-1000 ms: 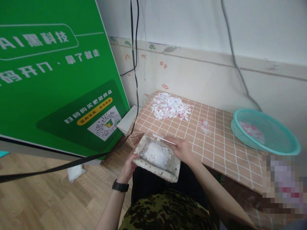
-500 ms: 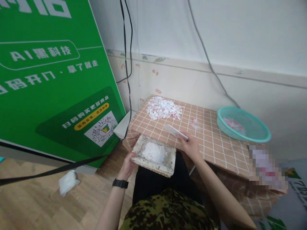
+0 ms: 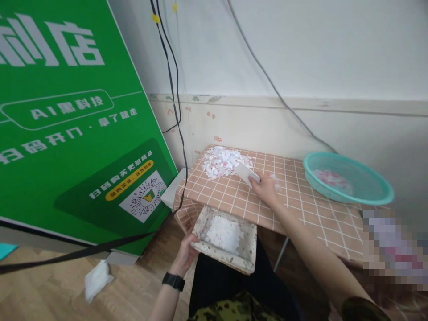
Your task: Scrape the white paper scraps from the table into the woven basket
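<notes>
My left hand (image 3: 186,253) grips the left rim of a cloth-lined basket (image 3: 249,256), which is held at the table's front edge. White paper scraps (image 3: 223,232) lie in the basket. My right hand (image 3: 265,189) holds a flat white card (image 3: 246,172) over the table, its far end close to a pile of torn paper pieces (image 3: 222,161), white with some pink. Whether the card touches the pile, I cannot tell. A few small pink and white scraps (image 3: 274,179) lie just beyond my right hand.
A brown checked tablecloth (image 3: 290,209) covers the table. At its right stands a turquoise mesh basket (image 3: 371,196) with pink scraps inside. A green cabinet (image 3: 83,111) is on the left, and dark cables (image 3: 177,111) hang beside it. A white plastic bag (image 3: 97,280) lies on the floor.
My right hand has carried the card forward, from near the table's front edge to the paper pile. The basket stays in my left hand. The view has tilted up a little.
</notes>
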The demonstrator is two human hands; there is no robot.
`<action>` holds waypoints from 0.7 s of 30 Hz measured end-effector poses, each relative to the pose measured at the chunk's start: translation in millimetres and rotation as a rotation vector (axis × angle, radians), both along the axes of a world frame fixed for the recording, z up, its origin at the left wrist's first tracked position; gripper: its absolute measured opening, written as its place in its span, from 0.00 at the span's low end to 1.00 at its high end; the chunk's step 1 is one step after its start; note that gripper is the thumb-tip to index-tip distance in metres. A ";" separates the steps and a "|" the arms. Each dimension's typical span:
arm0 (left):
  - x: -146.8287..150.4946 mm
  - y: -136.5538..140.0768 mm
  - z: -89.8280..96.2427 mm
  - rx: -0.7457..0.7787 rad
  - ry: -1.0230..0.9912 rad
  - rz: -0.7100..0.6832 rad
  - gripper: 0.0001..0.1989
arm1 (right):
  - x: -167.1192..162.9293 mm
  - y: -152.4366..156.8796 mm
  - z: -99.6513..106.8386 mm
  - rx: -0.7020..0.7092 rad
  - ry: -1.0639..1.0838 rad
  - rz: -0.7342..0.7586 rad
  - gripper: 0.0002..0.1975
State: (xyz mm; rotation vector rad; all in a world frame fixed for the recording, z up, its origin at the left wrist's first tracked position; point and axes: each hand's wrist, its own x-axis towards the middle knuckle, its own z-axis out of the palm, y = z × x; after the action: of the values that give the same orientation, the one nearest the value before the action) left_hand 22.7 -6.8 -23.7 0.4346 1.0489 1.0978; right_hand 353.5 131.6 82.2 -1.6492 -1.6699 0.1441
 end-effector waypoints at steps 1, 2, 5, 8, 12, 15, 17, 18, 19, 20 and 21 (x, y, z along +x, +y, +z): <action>3.8 0.0 -4.1 -0.007 0.003 -0.015 0.27 | 1.5 3.2 -0.6 0.002 -0.026 0.015 0.20; 7.8 -0.2 -7.9 -0.009 0.007 -0.025 0.29 | 2.6 6.9 -0.7 0.003 -0.052 0.029 0.21; 18.0 -2.7 -18.1 -0.011 0.025 -0.041 0.35 | 3.0 20.7 3.7 -0.007 -0.126 0.022 0.20; 22.4 -7.3 -26.3 -0.051 0.035 -0.017 0.39 | -0.3 33.3 10.8 -0.031 -0.133 0.014 0.19; 17.3 -11.1 -28.3 -0.049 0.076 -0.010 0.42 | -2.7 39.8 12.0 -0.038 -0.060 -0.020 0.19; 8.3 -10.8 -22.3 -0.078 0.142 -0.023 0.42 | 6.7 39.6 12.2 -0.027 0.030 -0.035 0.21; 2.1 -10.2 -18.2 -0.091 0.182 -0.047 0.42 | 19.8 39.5 16.2 -0.009 0.089 -0.032 0.21; -0.5 -10.1 -16.8 -0.090 0.188 -0.062 0.43 | 27.5 39.6 19.4 -0.004 0.109 -0.041 0.21; -2.6 -10.3 -16.1 -0.077 0.180 -0.072 0.44 | 35.3 39.7 23.0 -0.003 0.116 -0.056 0.21; -4.0 -10.9 -15.9 -0.062 0.163 -0.078 0.44 | 42.6 39.7 26.6 -0.010 0.108 -0.069 0.21; -4.6 -11.8 -16.1 -0.049 0.149 -0.081 0.44 | 48.9 39.5 30.1 -0.018 0.088 -0.080 0.20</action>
State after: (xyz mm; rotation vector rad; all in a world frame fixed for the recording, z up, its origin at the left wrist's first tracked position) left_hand 18.1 -18.5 -39.7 0.5219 1.1768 0.9769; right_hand 402.4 171.1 112.4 -1.6959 -1.5394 0.1903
